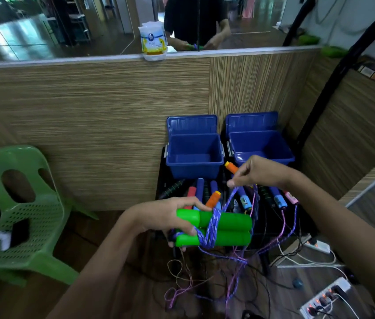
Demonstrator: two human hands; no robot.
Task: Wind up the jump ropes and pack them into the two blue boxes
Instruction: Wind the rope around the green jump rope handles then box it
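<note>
Green plastic handles: two fat green cylinders [214, 229] lie side by side, long axes running left to right across the view, held low in front of the person, nearer than the boxes.
Purple braided cord: the rope [211, 229] is looped several turns around the middle of the handle pair; a strand rises up and to the right from the wraps to the right hand, and loose cord hangs below toward the floor.
Left hand [177, 217]: its grip is closed around the left ends of the green handles, thumb across the front, fingers behind.
Right hand [257, 172]: its grip is a narrow pinch on the purple strand, above and to the right of the handles, between them and the boxes.
Deciding relation: the cord's free run lies up-right of the bundle, so the next turn, as I judge it, goes across the handles' short axis; the right hand carries the cord, the left only steadies.
Two blue plastic boxes: left box [194, 155] and right box [260, 148] stand beyond the handles, lids up, nothing visible inside.
Other ropes [244, 196]: handles in orange, blue, red and pink lie between the green handles and the boxes, on a dark counter [162, 178].
Left of the handles: a green perforated plastic chair [23, 215].
Right of the handles: white power strips [324, 298] on the floor.
</note>
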